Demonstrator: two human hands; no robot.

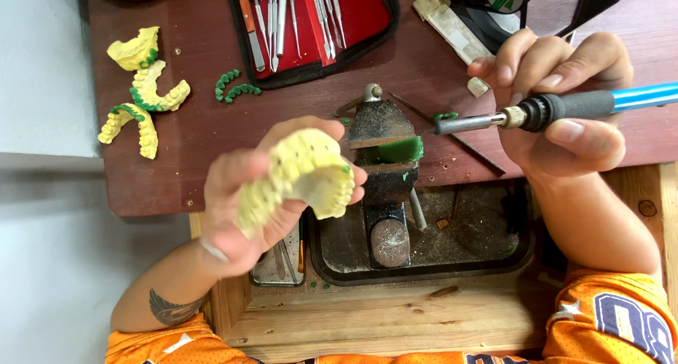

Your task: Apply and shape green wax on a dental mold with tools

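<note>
Currently our left hand (pixel 240 209) grips a yellow dental cast (pixel 300 177), little wax on it; right hand (pixel 558 99) clamps the heated wax tool (pixel 551 110). Three casts (pixel 141 88) upper left already carry green wax.

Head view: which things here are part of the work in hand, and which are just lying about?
In use:
left hand holding yellow dental cast
right hand holding blue-handled heated wax tool
small bench vise clamping green wax

Lying about:
three yellow casts
green wax tooth strips
red instrument case
</note>
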